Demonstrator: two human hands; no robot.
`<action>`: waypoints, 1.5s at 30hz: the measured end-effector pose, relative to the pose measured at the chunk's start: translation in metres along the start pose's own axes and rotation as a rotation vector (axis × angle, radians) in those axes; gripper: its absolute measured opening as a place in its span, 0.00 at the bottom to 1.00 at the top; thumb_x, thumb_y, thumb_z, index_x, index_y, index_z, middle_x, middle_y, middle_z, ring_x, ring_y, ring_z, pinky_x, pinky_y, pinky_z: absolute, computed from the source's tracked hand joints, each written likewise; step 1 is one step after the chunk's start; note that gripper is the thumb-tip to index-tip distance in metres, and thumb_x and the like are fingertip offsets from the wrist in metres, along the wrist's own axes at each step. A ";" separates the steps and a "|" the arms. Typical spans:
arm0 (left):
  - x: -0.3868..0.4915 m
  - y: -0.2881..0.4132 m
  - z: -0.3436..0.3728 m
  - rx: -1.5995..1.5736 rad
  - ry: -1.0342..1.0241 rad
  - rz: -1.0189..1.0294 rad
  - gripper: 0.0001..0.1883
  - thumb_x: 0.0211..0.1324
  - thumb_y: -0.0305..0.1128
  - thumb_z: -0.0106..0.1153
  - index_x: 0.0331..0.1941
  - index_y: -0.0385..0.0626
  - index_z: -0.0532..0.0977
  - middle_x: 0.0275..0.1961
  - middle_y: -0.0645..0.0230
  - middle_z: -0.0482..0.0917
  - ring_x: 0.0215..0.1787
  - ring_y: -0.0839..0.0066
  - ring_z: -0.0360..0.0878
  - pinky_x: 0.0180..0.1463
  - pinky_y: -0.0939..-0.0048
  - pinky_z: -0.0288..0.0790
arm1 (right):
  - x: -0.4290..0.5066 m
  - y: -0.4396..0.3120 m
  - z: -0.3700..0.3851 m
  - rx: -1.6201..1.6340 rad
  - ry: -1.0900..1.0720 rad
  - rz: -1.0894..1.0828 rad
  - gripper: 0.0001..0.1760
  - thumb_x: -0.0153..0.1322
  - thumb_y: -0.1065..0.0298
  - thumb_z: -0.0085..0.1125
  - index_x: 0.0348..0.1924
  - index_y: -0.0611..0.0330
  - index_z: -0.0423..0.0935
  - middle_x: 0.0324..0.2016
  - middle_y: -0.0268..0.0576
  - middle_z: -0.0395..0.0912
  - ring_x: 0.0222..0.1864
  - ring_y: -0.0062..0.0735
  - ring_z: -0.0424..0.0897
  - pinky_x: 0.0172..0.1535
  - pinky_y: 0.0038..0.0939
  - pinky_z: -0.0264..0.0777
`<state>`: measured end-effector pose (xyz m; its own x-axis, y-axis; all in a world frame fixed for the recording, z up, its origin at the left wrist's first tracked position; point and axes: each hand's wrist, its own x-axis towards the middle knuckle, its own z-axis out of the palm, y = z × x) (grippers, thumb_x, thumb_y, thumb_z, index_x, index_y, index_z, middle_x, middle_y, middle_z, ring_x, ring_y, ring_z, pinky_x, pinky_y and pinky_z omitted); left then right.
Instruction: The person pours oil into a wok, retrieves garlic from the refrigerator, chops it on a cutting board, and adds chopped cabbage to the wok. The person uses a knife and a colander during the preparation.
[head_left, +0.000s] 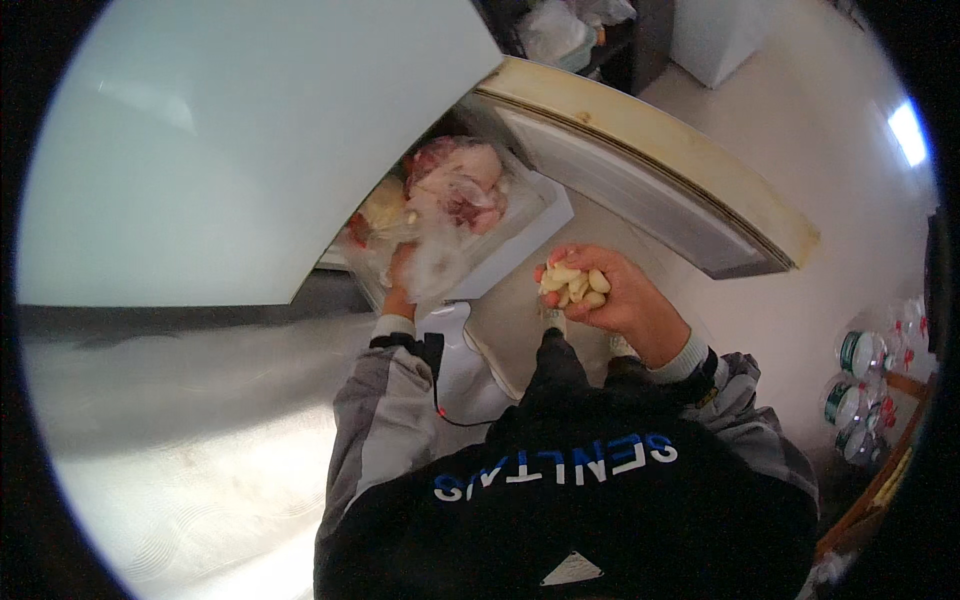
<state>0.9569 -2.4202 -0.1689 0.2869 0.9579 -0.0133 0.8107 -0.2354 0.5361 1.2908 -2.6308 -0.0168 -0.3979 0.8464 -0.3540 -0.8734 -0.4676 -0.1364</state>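
Note:
My right hand (626, 289) is closed around a handful of peeled garlic cloves (576, 283), held up in front of my body. My left hand (403, 274) reaches into the pulled-out refrigerator drawer (517, 232). A clear plastic bag (439, 259) partly covers that hand and touches it; its fingers are hidden and blurred, so their grip is unclear. Raw meat (457, 184) in clear plastic lies at the back of the drawer. Beside the meat sits a pale yellowish item (384, 204), too blurred to name, with something red (358, 229) next to it.
An open refrigerator door (645, 172) stands at the right of the drawer. A large pale glossy panel (187, 150) overhangs from the upper left. A metal surface (187, 405) lies at left. Several clear plastic bottles (862, 352) stand at far right.

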 end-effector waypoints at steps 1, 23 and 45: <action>0.003 -0.012 0.000 -0.020 -0.004 -0.041 0.08 0.51 0.32 0.61 0.34 0.43 0.79 0.41 0.56 0.79 0.43 0.55 0.78 0.47 0.59 0.72 | -0.015 0.002 -0.003 0.015 -0.001 -0.021 0.11 0.68 0.67 0.55 0.43 0.59 0.72 0.43 0.55 0.76 0.36 0.44 0.78 0.21 0.23 0.69; 0.002 -0.021 -0.043 0.748 -0.165 0.165 0.28 0.56 0.47 0.58 0.57 0.42 0.72 0.56 0.41 0.74 0.57 0.46 0.73 0.58 0.53 0.68 | -0.078 0.001 -0.103 0.265 0.012 -0.085 0.10 0.68 0.69 0.55 0.42 0.60 0.71 0.42 0.57 0.74 0.35 0.46 0.77 0.19 0.25 0.71; -0.079 0.117 0.036 -1.940 -0.012 -0.558 0.21 0.69 0.37 0.48 0.55 0.29 0.63 0.51 0.47 0.77 0.56 0.61 0.77 0.58 0.66 0.76 | -0.049 0.005 -0.103 0.292 0.062 -0.093 0.08 0.67 0.70 0.54 0.37 0.61 0.75 0.43 0.54 0.71 0.33 0.43 0.73 0.19 0.20 0.68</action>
<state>1.0476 -2.5299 -0.1355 0.2572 0.8460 -0.4670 -0.7181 0.4907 0.4935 1.3347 -2.7004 -0.0953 -0.3026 0.8606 -0.4096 -0.9525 -0.2884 0.0977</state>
